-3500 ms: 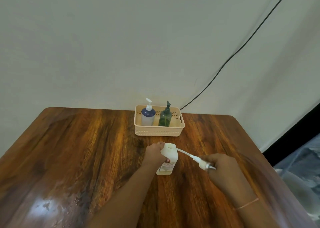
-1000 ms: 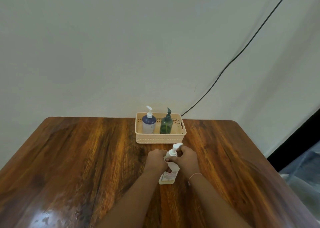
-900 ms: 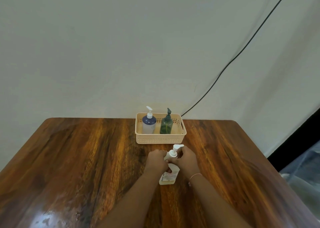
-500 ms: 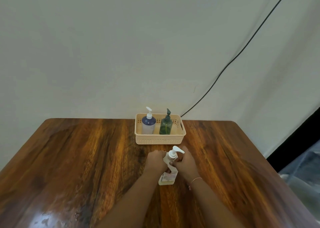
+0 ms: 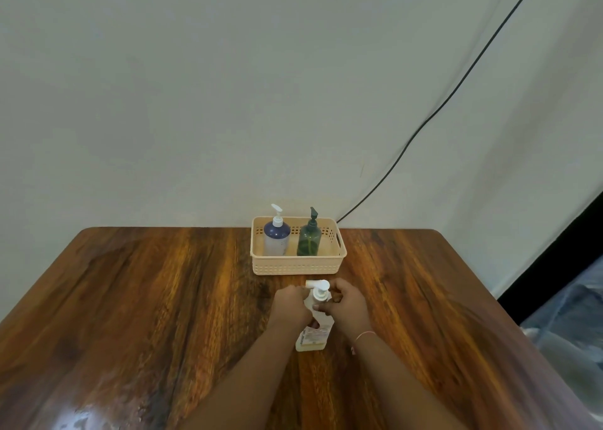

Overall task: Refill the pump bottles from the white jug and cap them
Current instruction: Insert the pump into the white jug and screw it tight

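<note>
Forearms point(image 5: 254, 380) reach in from the near edge of the wooden desk point(image 5: 146, 299), the right wrist wearing a thin pink bracelet point(image 5: 363, 334). Between them a white pump bottle point(image 5: 312, 336) stands upright on the desk, its labelled base showing below the hands. The left hand point(image 5: 290, 305) wraps the bottle's shoulder from 9 o'clock, fingers curled round it. The right hand point(image 5: 347, 302) comes in from 3 o'clock, thumb and fingers pinching the collar of the white pump head point(image 5: 320, 288), whose spout points toward 9 o'clock. At 12 o'clock from the bottle, near but apart, a beige perforated basket point(image 5: 297, 266) sits by the desk's far edge. Inside it a blue-shouldered bottle point(image 5: 276, 238) with a white pump stands on the left, with a dark green bottle point(image 5: 309, 242) just beside it. Behind, a black cable point(image 5: 424, 126) climbs the pale wall toward 1 o'clock.
</note>
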